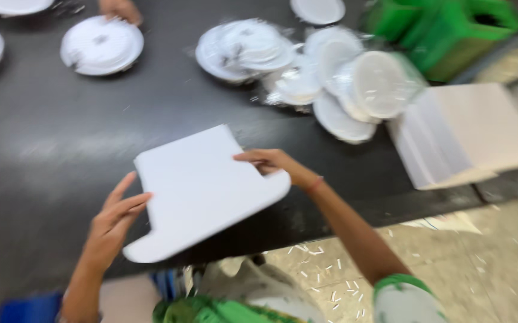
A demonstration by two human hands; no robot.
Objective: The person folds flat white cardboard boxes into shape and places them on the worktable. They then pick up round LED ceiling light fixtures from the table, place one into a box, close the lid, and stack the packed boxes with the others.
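White card blank (202, 191) lies between both hands' fingers (128, 200)
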